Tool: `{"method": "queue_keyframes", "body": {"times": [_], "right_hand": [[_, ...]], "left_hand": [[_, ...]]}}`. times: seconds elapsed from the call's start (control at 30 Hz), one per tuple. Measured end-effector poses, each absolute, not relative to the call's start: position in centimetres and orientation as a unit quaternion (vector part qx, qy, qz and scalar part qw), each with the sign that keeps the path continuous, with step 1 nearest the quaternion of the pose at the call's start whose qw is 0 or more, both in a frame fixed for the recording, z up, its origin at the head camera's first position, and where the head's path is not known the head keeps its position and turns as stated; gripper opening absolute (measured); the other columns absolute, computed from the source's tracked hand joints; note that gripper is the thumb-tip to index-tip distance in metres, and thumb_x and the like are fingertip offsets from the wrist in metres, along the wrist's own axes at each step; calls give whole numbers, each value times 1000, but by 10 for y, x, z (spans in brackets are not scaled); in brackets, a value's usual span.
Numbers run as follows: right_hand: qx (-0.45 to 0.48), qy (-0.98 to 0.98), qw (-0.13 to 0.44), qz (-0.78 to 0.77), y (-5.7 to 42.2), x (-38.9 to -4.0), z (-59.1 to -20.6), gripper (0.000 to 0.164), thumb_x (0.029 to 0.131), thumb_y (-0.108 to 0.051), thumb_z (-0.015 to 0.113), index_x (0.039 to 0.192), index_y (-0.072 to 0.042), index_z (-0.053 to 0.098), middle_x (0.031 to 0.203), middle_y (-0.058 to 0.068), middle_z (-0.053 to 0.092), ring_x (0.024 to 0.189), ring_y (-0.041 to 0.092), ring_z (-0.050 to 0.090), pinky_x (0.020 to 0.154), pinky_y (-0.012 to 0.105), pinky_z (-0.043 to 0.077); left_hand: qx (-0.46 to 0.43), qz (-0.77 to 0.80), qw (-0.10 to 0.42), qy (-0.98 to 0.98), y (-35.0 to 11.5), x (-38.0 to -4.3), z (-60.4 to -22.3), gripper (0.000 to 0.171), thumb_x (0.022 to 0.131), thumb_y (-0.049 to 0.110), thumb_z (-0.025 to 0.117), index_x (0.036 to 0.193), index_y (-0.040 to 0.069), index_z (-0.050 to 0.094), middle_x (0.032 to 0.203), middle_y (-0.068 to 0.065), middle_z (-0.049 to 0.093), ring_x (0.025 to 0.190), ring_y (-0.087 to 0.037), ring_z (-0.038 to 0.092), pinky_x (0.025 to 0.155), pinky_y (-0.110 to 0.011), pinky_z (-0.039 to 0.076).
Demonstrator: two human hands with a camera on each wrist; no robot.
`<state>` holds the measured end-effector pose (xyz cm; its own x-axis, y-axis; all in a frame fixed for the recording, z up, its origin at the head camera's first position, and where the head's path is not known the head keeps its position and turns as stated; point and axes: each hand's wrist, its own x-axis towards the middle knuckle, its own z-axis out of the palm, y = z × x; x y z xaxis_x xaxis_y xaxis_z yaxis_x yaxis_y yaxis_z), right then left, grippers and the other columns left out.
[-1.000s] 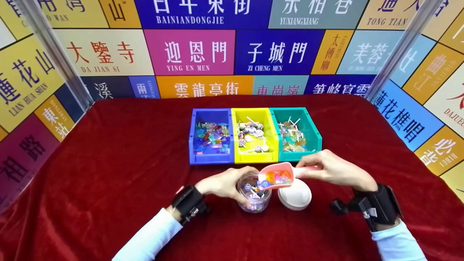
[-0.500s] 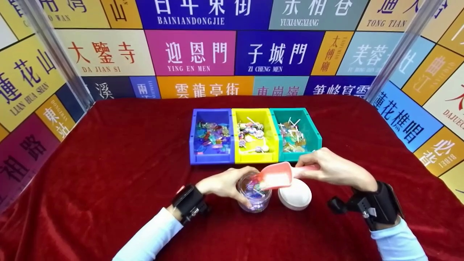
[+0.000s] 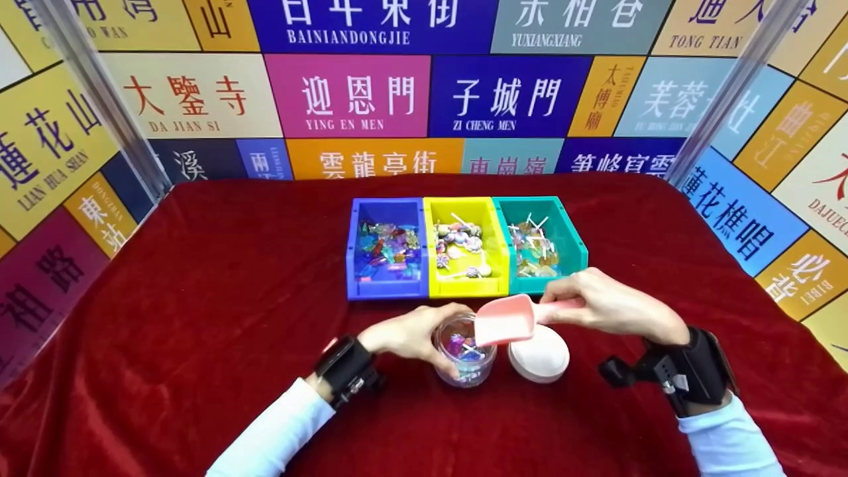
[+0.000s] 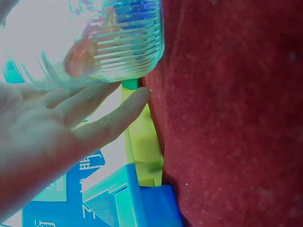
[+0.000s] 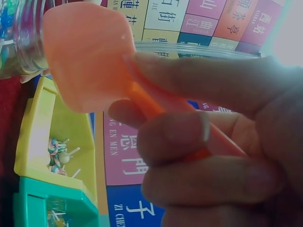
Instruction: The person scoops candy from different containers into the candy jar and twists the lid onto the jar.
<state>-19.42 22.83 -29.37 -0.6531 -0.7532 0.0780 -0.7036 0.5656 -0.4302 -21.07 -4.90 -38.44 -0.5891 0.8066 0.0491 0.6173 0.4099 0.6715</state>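
A ribbed clear jar stands upright on the red cloth, holding colourful candies and white sticks. Thumb and fingers of my left hand curve round its left side; the left wrist view shows the fingers against the ribbed jar wall. In my right hand I grip the handle of a pink scoop. The scoop is tilted, its front edge over the jar's right rim, and no candy shows in it. The right wrist view gives the underside of the scoop, with fingers curled round its handle.
Just right of the jar, under the scoop, lies a white round lid. Behind the hands stand joined bins: a blue bin with gem-like candies, a yellow bin and a green bin with lollipops.
Candies that filled the scoop a second ago have slid out into the jar, and the scoop is bare now. The left hand keeps its place round the jar.
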Motion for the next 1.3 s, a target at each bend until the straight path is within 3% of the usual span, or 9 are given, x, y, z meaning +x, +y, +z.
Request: {"method": "queue_keyframes", "body": {"times": [0.23,0.4,0.5,0.67,0.8,0.93,1.1,1.2,1.3], "right_hand": [[-403,876,82,-252,233,-203,-302,12,86,-28,57,84,-19,64,67,-9,54,58,3,45,52,19,38],[-357,882,56,-303,232,-206,-306,12,85,-26,59,85,-16,66,71,-5,59,63,7,48,57,20,40],[-321,895,-3,-309,228,-211,-308,13,84,-24,61,84,-13,66,71,-4,59,66,9,48,58,20,39],[-258,922,-75,-278,216,-222,-309,24,82,-27,63,89,-4,65,77,4,61,68,16,48,59,26,37],[-228,936,-77,-258,203,-232,-307,28,84,-25,61,93,2,62,83,12,62,69,21,48,58,28,36],[-210,947,-52,-237,189,-241,-307,25,83,-18,59,94,5,60,83,15,62,66,21,54,55,25,39],[-193,960,-22,-204,172,-250,-310,21,78,-13,58,88,5,60,72,10,56,61,21,46,52,24,33],[-189,965,-11,-182,161,-256,-311,14,78,-12,55,67,-2,56,58,2,43,54,18,38,46,24,26],[-203,965,-9,-164,152,-264,-312,27,77,-8,52,51,-10,43,48,-4,29,45,13,30,42,22,19]], "left_hand": [[406,322,161,840,-53,-213,-378,83,68,32,76,134,3,36,127,-9,50,109,-18,50,93,-27,40],[402,392,143,815,-60,-219,-375,71,77,30,68,132,-1,37,123,-16,52,109,-24,52,90,-34,44],[392,417,87,815,-66,-223,-373,58,82,26,63,128,-3,42,120,-19,53,109,-28,52,89,-37,44],[340,412,-66,843,-76,-232,-368,44,83,15,62,118,-8,49,115,-23,54,104,-33,52,89,-41,43],[272,380,-182,865,-84,-238,-367,38,80,7,62,113,-8,52,117,-24,50,110,-35,46,95,-42,37],[196,357,-253,877,-92,-245,-370,37,77,1,62,111,-9,52,119,-26,45,115,-38,37,102,-44,29],[107,366,-231,895,-105,-252,-376,47,78,-1,58,120,-14,41,121,-32,39,116,-43,34,102,-45,28],[65,374,-174,909,-111,-256,-377,52,80,-2,52,127,-14,33,123,-33,37,116,-43,36,101,-46,29],[42,377,-119,918,-116,-259,-377,59,78,-7,49,132,-14,26,120,-33,41,110,-41,43,97,-46,35]]}}
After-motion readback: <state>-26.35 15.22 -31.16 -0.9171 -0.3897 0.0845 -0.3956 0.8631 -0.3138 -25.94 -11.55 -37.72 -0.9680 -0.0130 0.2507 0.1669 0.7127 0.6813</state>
